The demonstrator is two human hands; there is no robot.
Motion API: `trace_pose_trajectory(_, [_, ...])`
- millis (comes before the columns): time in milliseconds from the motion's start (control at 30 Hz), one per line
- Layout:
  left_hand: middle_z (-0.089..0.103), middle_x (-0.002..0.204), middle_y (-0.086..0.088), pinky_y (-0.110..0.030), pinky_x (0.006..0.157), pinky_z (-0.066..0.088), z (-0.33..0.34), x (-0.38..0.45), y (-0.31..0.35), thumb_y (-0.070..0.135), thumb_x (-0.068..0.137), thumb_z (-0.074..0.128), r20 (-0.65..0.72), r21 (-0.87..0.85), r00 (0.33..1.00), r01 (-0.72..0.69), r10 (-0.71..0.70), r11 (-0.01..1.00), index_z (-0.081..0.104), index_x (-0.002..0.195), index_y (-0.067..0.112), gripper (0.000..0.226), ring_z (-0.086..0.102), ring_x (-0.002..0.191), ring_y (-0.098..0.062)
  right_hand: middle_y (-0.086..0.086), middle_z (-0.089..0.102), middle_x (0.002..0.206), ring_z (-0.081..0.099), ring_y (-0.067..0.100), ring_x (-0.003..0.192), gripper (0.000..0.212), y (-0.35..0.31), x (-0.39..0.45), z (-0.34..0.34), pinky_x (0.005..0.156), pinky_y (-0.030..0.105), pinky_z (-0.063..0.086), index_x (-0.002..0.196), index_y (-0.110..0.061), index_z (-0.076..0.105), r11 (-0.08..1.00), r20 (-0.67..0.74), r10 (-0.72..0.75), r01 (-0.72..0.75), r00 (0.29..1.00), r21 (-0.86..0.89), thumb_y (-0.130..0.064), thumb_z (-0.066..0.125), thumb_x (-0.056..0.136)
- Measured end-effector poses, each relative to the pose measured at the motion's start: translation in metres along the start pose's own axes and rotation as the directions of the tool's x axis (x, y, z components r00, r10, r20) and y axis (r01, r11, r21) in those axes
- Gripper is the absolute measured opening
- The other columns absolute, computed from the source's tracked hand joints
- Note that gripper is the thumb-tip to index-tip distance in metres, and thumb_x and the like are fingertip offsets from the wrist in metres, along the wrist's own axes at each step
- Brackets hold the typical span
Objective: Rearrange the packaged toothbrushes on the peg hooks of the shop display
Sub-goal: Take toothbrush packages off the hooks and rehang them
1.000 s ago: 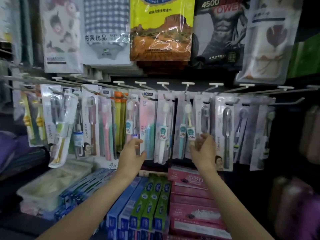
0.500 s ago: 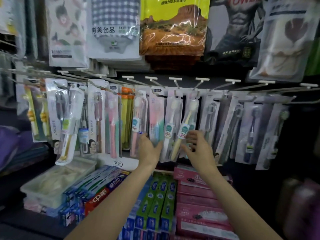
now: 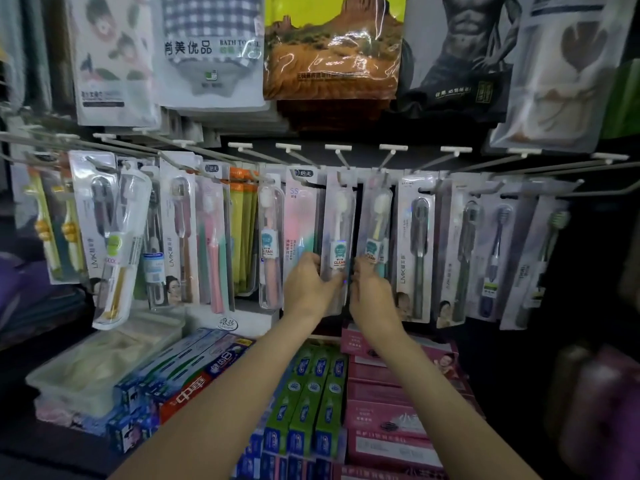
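Since the frame a second earlier, the two hands had drawn together toward the middle of the peg row, and the pack with the yellow brush that had swung askew hung straight again. The left hand [image 3: 309, 285] was closed round the lower left edge of the white-brush pack [image 3: 337, 237], thumb and fingers pinching it. The right hand [image 3: 372, 287], just right of that pack, had its fingers curled onto the bottom of the yellow-brush pack [image 3: 375, 230], gripping it; how far the fingers wrapped behind could not be told. Both packs hung upright on neighbouring peg hooks [image 3: 341, 157], side by side, their lower ends at the hands.

Left of the white-brush pack hung a pink-and-green card pack [image 3: 300, 216], touching it, then a clear pack with a pink brush [image 3: 270, 244], and further left an orange-topped green stack [image 3: 244, 233]. Well to the left hung a tilted clear case with a yellow handle [image 3: 119, 251]. Right of the white-brush pack, past the yellow one, hung a silvery pack with a dark brush [image 3: 417, 247], then more dark-brush packs [image 3: 465, 258].

Above the white-brush pack hung a bag printed with a desert mesa [image 3: 332, 50]. Below it, under the forearms, stood green toothpaste boxes [image 3: 313, 403], with pink boxes [image 3: 388, 410] to their right and a red-and-blue toothpaste box [image 3: 194, 386] to their left.
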State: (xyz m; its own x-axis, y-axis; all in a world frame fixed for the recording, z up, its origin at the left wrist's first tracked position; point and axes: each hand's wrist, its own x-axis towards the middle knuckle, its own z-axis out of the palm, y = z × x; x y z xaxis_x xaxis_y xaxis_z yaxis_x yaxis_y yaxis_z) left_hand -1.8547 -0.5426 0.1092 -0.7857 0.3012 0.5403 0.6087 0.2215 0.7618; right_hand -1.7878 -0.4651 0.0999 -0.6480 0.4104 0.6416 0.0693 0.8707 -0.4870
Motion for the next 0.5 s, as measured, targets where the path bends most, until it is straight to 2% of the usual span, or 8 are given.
trace_pose_trajectory(67, [0.061,0.089,-0.002,-0.031,0.076,0.05,-0.011,-0.001,-0.002,0.024,0.081,0.07,0.056,-0.034,0.998,-0.038,0.04,0.999,0.054,0.097,0.012,0.025,0.06,0.087,-0.019,0.016,0.057,0.115,0.057,0.027,0.101,0.041,-0.005,0.003,0.002,0.081,0.029,0.046,0.133,-0.003,0.039,0.98,0.053,0.1,-0.107,0.994,0.167,0.001,0.045,0.093])
trace_pose_trajectory(167, [0.06,0.089,0.003,-0.018,0.073,0.047,-0.035,0.0,-0.005,0.017,0.08,0.07,0.154,-0.105,0.985,-0.065,0.081,0.992,0.053,0.107,0.01,0.033,0.058,0.082,-0.009,0.006,0.055,0.113,0.052,0.018,0.106,0.036,-0.015,0.006,0.004,0.085,0.021,0.041,0.127,-0.002,0.043,0.884,0.114,0.171,-0.203,0.979,0.421,-0.009,0.054,0.092])
trace_pose_trajectory(233, [0.057,0.088,0.007,-0.016,0.073,0.048,-0.049,-0.001,-0.006,0.018,0.081,0.069,0.183,-0.084,0.976,-0.101,0.115,0.991,0.047,0.109,0.014,0.036,0.057,0.08,-0.006,-0.005,0.054,0.093,0.053,0.012,0.09,0.029,-0.022,0.005,0.007,0.074,0.015,0.041,0.117,-0.006,0.048,0.846,0.108,0.181,-0.21,0.978,0.489,-0.014,0.057,0.091])
trace_pose_trajectory(267, [0.058,0.091,0.006,-0.022,0.078,0.05,-0.052,-0.001,-0.007,0.02,0.081,0.069,0.18,-0.048,0.974,-0.132,0.139,0.99,0.047,0.11,0.015,0.036,0.058,0.084,-0.01,-0.008,0.051,0.083,0.051,0.008,0.079,0.022,-0.025,0.003,0.009,0.064,0.01,0.039,0.11,-0.009,0.049,0.848,0.096,0.185,-0.209,0.978,0.486,-0.016,0.058,0.09])
trace_pose_trajectory(300, [0.06,0.096,0.003,-0.027,0.081,0.05,-0.055,-0.002,-0.007,0.022,0.082,0.068,0.168,-0.016,0.972,-0.163,0.163,0.987,0.049,0.111,0.014,0.035,0.059,0.088,-0.014,-0.01,0.047,0.076,0.047,0.004,0.07,0.017,-0.028,0.0,0.01,0.055,0.008,0.037,0.102,-0.012,0.047,0.853,0.089,0.192,-0.211,0.977,0.477,-0.016,0.058,0.09])
trace_pose_trajectory(367, [0.059,0.096,0.001,-0.026,0.078,0.046,-0.057,-0.008,-0.003,0.022,0.084,0.066,0.129,0.03,0.973,-0.195,0.189,0.98,0.055,0.11,0.01,0.031,0.058,0.089,-0.015,-0.008,0.043,0.073,0.042,0.002,0.064,0.016,-0.033,-0.005,0.011,0.049,0.01,0.035,0.095,-0.012,0.042,0.845,0.079,0.213,-0.224,0.974,0.486,-0.018,0.056,0.091])
trace_pose_trajectory(433, [0.056,0.094,0.003,-0.023,0.076,0.042,-0.061,-0.012,-0.001,0.021,0.085,0.065,0.079,0.06,0.977,-0.201,0.196,0.978,0.057,0.112,0.008,0.031,0.057,0.088,-0.015,-0.007,0.046,0.077,0.049,0.008,0.07,0.017,-0.036,-0.011,0.005,0.053,0.012,0.039,0.097,-0.012,0.042,0.8,0.077,0.238,-0.24,0.968,0.549,-0.021,0.056,0.092])
trace_pose_trajectory(500, [0.059,0.099,0.003,-0.024,0.079,0.044,-0.066,-0.014,0.0,0.021,0.086,0.064,0.038,0.084,0.978,-0.208,0.205,0.975,0.057,0.117,0.008,0.034,0.057,0.088,-0.014,-0.01,0.049,0.086,0.058,0.016,0.085,0.019,-0.04,-0.017,-0.007,0.068,0.026,0.048,0.106,-0.015,0.041,0.749,0.084,0.254,-0.251,0.963,0.614,-0.019,0.055,0.093])
